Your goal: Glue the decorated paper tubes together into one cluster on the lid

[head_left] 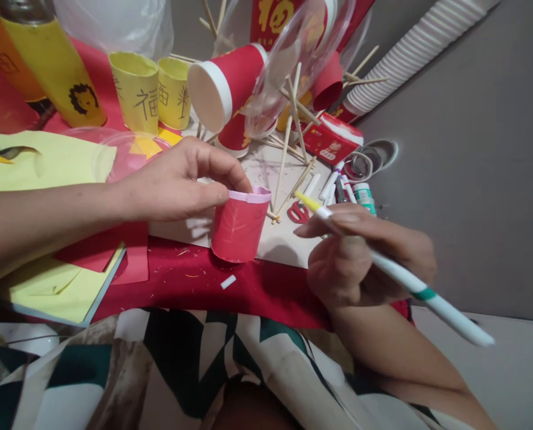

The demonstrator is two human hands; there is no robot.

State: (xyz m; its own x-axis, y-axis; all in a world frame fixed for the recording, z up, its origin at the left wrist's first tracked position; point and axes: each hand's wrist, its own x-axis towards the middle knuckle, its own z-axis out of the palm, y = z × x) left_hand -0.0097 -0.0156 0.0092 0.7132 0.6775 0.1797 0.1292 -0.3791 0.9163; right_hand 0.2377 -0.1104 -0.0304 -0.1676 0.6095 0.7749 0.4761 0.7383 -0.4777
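My left hand (181,179) pinches the white rim of a red paper-wrapped cup (238,226), thumb and fingers closed on its near edge. The cup stands upright on the table edge, between white board and red paper. My right hand (360,257) is closed round a white marker with a green band (401,278). Its yellow tip (303,199) points left, a short way right of the cup's rim and not touching it.
Two yellow paper cups with black characters (152,92) and a tipped red cup (224,86) stand behind. Wooden sticks (288,137), clear plastic lids, red scissors (299,213), markers, a red box (331,140) and a stack of white cups (410,51) crowd the back right. Yellow and red paper sheets (64,286) lie left.
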